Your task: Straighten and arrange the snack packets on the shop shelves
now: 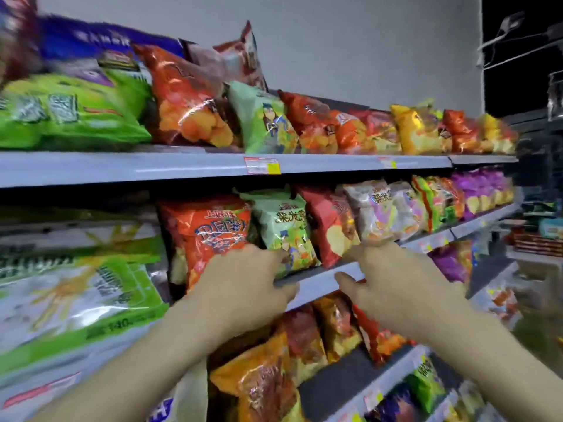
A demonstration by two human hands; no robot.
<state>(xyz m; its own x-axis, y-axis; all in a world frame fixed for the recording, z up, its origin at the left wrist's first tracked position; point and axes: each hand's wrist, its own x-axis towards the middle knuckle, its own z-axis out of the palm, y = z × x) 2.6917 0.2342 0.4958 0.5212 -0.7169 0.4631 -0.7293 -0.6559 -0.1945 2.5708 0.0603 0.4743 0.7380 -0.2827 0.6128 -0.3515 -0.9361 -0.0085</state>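
Our left hand (243, 278) is loosely spread and holds nothing, its fingertips at the foot of the pale green packet (283, 223), which stands beside the orange packet (210, 229). Our right hand (393, 278) is likewise spread, with the fingers at the base of the red packet (329, 220) and the thumb across the grey middle shelf lip (316, 284). Other snack packets (316, 126) crowd the top shelf (182, 166) and the lower shelf (350, 376). A plain grey wall (365, 50) rises behind.

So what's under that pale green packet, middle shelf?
It stands on the grey shelf; red and orange packets sit a shelf lower. The left hand hides its bottom corner.
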